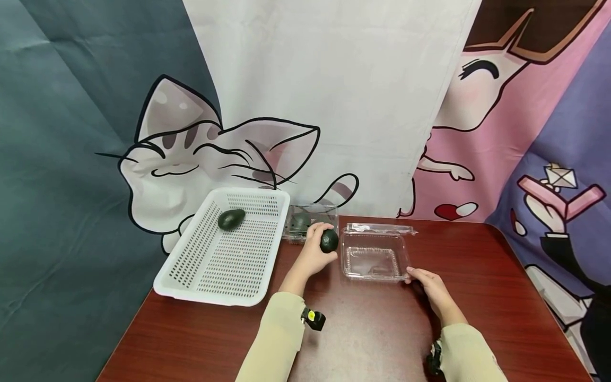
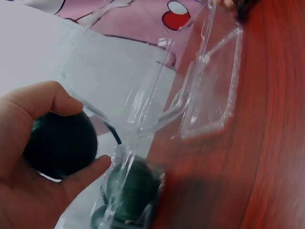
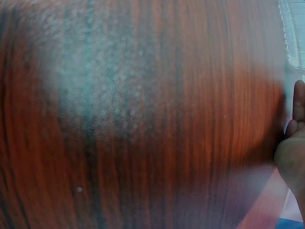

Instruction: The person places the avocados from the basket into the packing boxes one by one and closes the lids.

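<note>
Findings at this station. My left hand (image 1: 312, 255), at the centre of the head view, pinches a dark green, rounded avocado (image 1: 329, 241) between thumb and fingers. The grip is curled round its sides, which I judge is meant to stop a smooth, firm fruit from rolling out. My right hand (image 1: 433, 291), lower right of centre, has its fingertips at the near right corner of an open, clear plastic rectangular container (image 1: 373, 260). Finger and thumb appear to pinch the rim there, presumably because so light a tray would slide. Its clear lid (image 1: 379, 229) lies folded back along the far side, leaving the inside exposed.

Position of the held avocado: at the right side of my left hand, index finger over its top, thumb below it in the frame. It sits just left of the open container, not over it. In the left wrist view it fills the gap between finger and thumb at the lower left.

Nearby items: a second clear plastic container (image 1: 312, 212) with dark green fruit inside, behind my left hand and partly hidden by it; a white perforated plastic basket (image 1: 210, 299), left of centre, bearing one elongated dark green avocado (image 1: 231, 219) near its far end.
</note>
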{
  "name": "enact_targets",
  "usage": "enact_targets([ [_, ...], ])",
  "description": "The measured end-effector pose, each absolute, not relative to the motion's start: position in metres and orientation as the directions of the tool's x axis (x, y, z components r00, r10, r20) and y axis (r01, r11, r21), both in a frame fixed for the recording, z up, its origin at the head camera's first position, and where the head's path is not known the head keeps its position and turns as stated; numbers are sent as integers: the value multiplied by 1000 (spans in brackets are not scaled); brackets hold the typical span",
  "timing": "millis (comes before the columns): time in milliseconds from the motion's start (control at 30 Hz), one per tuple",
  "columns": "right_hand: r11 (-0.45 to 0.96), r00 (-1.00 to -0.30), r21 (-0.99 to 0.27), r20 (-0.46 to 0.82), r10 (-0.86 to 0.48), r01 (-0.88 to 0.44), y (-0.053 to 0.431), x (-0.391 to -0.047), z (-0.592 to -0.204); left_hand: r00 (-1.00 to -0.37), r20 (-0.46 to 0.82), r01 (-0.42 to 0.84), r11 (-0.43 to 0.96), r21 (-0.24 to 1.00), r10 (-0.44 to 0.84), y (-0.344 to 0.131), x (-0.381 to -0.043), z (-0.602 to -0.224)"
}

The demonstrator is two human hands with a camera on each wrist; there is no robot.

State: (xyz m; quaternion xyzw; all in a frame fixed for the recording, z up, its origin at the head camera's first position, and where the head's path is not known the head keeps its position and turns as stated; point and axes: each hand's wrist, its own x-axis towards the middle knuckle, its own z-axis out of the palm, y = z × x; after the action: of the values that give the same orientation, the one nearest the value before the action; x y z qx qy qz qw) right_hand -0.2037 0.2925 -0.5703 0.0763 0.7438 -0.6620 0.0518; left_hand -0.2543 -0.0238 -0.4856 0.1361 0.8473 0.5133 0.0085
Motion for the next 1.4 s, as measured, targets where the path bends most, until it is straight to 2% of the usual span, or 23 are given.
enact_targets([
  [567,102,-983,-978,-178,43,182,293,-204,-569,-948,-18,76,282,956,318,-7,-253,-491],
  [733,104,-983,-977,-181,43,184,293,-203,-569,-948,-54,41,291,956,313,-4,-252,-487],
  [1067,108,-984,-979,-172,40,176,292,-203,-569,-954,57,155,322,934,295,3,-255,-495],
  [1400,98,-988,-983,-151,32,153,293,-204,-571,-937,84,202,330,922,338,12,-255,-495],
])
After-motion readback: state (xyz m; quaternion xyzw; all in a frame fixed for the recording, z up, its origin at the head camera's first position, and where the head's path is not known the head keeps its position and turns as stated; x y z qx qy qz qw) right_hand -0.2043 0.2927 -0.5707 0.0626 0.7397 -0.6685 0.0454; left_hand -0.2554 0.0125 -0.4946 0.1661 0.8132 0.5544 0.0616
